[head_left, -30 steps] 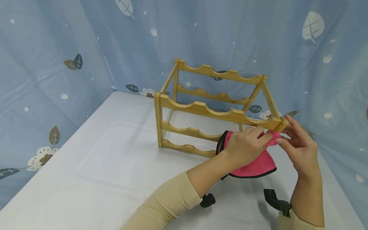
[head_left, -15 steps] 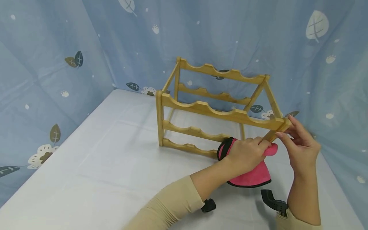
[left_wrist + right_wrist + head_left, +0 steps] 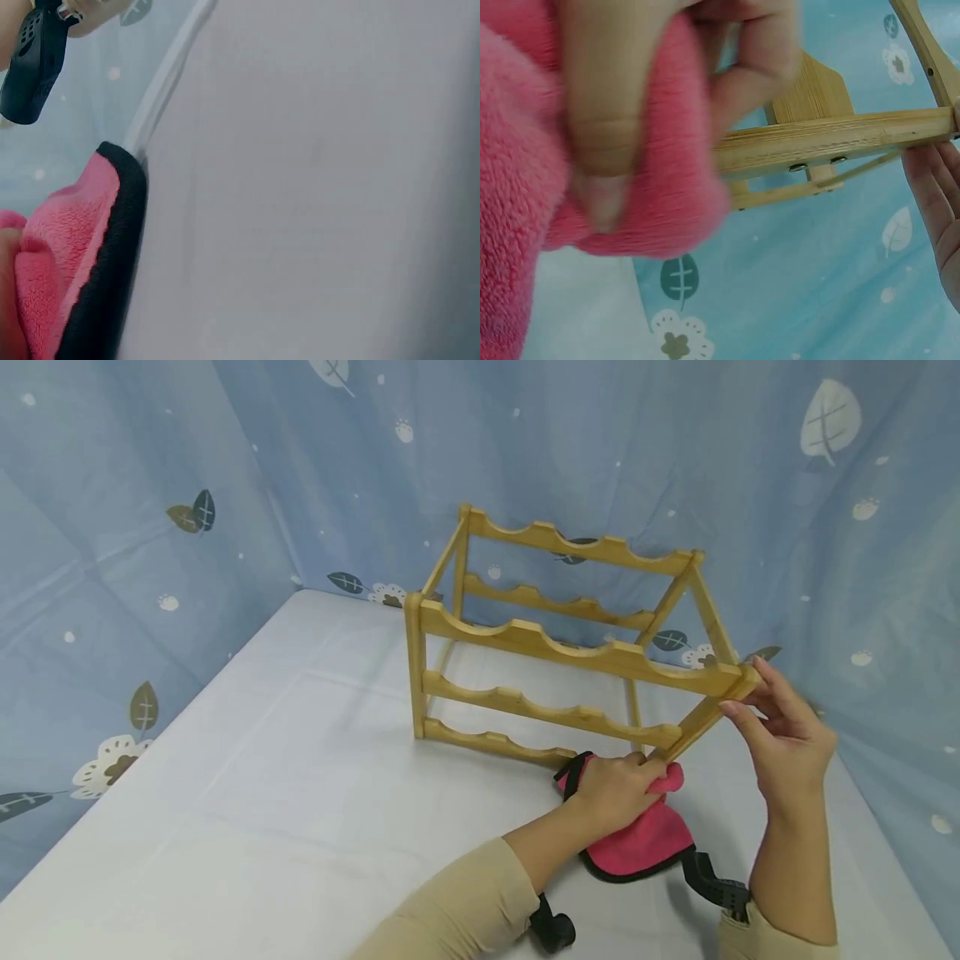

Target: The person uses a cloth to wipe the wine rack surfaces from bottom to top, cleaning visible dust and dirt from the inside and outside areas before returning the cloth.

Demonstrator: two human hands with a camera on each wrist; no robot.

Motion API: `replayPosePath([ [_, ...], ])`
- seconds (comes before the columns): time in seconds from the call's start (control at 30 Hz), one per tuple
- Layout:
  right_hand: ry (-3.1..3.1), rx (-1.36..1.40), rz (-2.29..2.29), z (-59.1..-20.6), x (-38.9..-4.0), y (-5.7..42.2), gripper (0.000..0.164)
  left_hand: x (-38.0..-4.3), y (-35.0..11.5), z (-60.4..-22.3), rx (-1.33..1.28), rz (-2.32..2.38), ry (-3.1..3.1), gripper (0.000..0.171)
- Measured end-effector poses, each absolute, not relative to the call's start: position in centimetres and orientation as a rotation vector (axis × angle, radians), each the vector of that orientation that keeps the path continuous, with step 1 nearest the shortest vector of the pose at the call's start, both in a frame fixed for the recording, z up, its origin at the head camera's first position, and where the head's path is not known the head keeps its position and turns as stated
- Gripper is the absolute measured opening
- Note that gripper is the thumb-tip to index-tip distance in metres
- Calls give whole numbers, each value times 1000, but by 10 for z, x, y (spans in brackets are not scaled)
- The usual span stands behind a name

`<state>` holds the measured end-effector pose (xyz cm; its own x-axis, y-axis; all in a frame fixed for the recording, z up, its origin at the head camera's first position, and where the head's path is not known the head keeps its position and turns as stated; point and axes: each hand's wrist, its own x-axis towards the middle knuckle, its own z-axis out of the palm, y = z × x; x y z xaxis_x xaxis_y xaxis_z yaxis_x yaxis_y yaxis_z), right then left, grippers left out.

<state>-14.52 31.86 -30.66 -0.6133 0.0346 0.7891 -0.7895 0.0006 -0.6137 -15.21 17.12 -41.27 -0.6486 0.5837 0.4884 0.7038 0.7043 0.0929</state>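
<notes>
A wooden wine rack [image 3: 525, 637] with scalloped rails stands on the table. My left hand [image 3: 618, 789] grips a pink cloth [image 3: 637, 847] with black edging, bunched at the lower part of the rack's front right post. In the right wrist view, the left thumb presses into the fleecy pink cloth [image 3: 510, 150], close to the wooden post [image 3: 840, 139]. My right hand [image 3: 787, 735] pinches the top front right corner of the rack between thumb and fingers. Only a sliver of my left hand [image 3: 9, 300] shows in the left wrist view, beside the cloth [image 3: 60, 232].
Under everything lies a white table cover [image 3: 262, 793]. Blue curtains [image 3: 360, 443] printed with leaves and flowers close in the back and sides. Black camera mounts, one [image 3: 555, 931] by the left sleeve and one [image 3: 712, 885] by the right wrist, stick out near the cloth.
My left hand has slid the cloth down the front right post, from just under the top corner to its lower part. My right thumb, earlier at the cloth, now lies on the post's top.
</notes>
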Motion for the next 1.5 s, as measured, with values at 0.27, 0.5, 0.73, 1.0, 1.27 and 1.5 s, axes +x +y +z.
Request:
replayPosePath([
  [0.27,-1638,774,1716,-309,-147,321,48,-154,176,-422,-845,-481,-2669,16],
  [0.5,-1634,780,1721,-312,-145,323,49,-149,169,-425,-918,-398,-2739,34],
  [0.73,-1599,806,1745,-314,-148,325,50,-152,161,-423,-1099,-528,-2796,42],
  [1.0,-1617,778,1739,-313,-148,324,51,-158,122,-419,-1388,-793,-2745,34],
  [1.27,-1632,786,1736,-313,-147,321,51,-163,79,-413,-1398,-1080,-2702,34],
  [1.5,-1637,764,1726,-315,-147,322,51,-154,45,-384,-1429,-1217,-2469,32],
])
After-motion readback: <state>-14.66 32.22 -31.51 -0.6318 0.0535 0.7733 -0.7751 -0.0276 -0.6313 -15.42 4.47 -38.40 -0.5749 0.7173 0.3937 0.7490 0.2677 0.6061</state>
